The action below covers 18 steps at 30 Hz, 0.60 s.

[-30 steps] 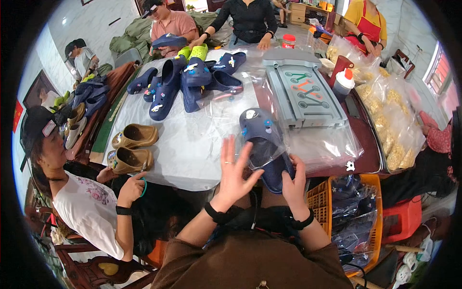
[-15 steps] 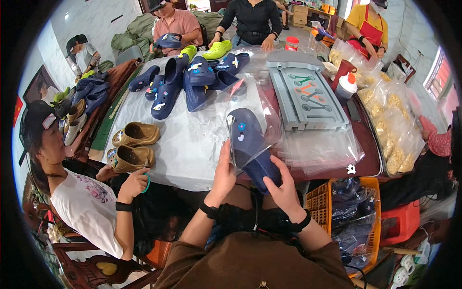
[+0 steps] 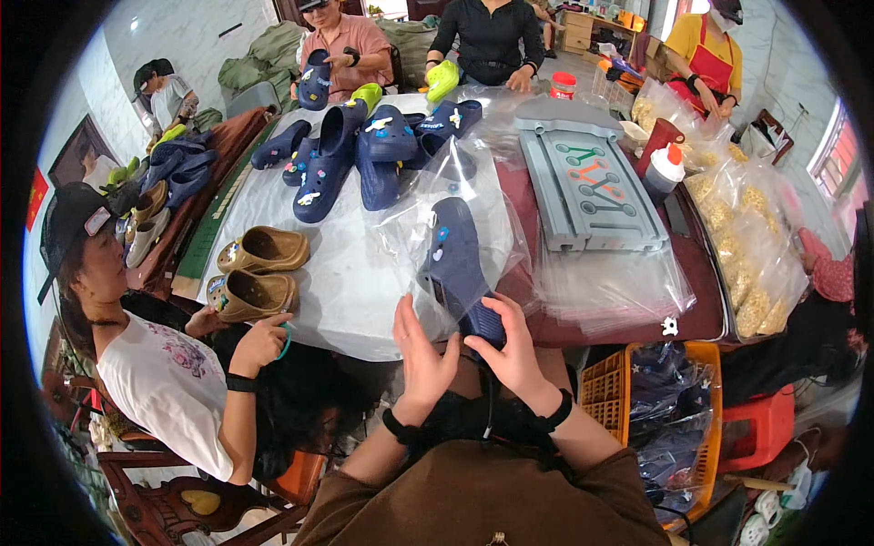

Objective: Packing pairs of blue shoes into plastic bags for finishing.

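Observation:
A pair of navy clogs with small charms sits partly inside a clear plastic bag in front of me, above the table's near edge. My right hand grips the heel end, its thumb lying across the bottom. Beside the clogs on the left, my left hand is open, fingers stretched upward along the plastic; whether it touches the clogs I cannot tell. Flat clear bags are stacked right of my hands, partly beneath a grey plastic board.
Navy clogs are heaped on the white-covered table. A person at left holds scissors near brown clogs. An orange crate of bagged clogs stands right of my legs. A bottle and bagged yellowish pieces lie farther right.
The clogs have turned more edge-on and the bag has spread above them. My left hand has opened beside them. Across the table, a person has raised a navy clog and another lifts a green one.

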Available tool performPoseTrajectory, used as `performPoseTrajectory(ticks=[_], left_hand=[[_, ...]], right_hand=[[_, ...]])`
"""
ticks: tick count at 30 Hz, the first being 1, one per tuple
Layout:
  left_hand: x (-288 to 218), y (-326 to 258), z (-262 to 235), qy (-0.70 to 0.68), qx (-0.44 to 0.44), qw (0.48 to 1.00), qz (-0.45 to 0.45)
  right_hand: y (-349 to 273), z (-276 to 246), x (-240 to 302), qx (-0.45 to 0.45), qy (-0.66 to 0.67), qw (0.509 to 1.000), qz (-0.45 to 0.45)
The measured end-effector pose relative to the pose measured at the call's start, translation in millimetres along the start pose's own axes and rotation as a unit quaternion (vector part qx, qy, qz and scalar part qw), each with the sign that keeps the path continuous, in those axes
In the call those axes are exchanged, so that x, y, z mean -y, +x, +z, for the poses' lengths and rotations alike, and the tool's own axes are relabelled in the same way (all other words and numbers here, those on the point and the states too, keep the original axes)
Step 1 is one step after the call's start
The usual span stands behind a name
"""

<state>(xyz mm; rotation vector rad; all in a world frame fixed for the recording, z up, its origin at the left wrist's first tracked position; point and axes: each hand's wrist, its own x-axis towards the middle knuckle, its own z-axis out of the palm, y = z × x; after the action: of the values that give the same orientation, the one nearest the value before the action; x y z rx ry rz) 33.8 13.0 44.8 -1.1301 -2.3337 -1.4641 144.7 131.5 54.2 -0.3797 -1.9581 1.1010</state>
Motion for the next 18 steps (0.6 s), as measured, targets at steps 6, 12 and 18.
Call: performPoseTrajectory(ticks=[6,12,18], left_hand=[[-16.9,-20.2,-12.7,-0.071,0.119,0.990,0.038],[-17.9,-23.2,21.7,0.025,0.131,0.990,0.034],[-21.3,-15.6,27.8,-0.021,0.131,0.989,-0.063]], right_hand=[[23.5,-23.5,6.3,-0.134,-0.179,0.972,-0.075],[57.0,-36.2,-28.4,-0.108,-0.361,0.926,-0.032],[41.9,-39.8,-49.5,-0.079,-0.232,0.970,-0.002]])
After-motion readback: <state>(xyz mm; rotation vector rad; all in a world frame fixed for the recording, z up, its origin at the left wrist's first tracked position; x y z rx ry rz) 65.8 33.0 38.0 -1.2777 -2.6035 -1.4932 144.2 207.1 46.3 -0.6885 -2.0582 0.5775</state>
